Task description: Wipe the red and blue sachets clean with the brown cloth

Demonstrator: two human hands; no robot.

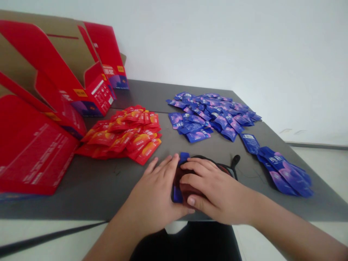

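At the near edge of the table, both hands are on a small dark brown-red thing point(181, 178) that looks like a pouch, with blue strips at its left side and black trim. A black cord point(236, 160) with a thick end sticks out on its right. My left hand point(159, 192) lies along its left side, fingers stretched out and thumb apart. Over its top, my right hand point(214, 190) bends its fingers, covering most of it. Beyond my left hand is a heap of red sachets point(122, 134); farther back lie many blue-purple sachets point(206, 112).
Red cardboard boxes point(54, 87) with raised flaps stand along the left. A smaller row of blue-purple sachets point(282, 170) overlaps on the right of the grey table point(108, 188). Behind rises a white wall point(217, 43).
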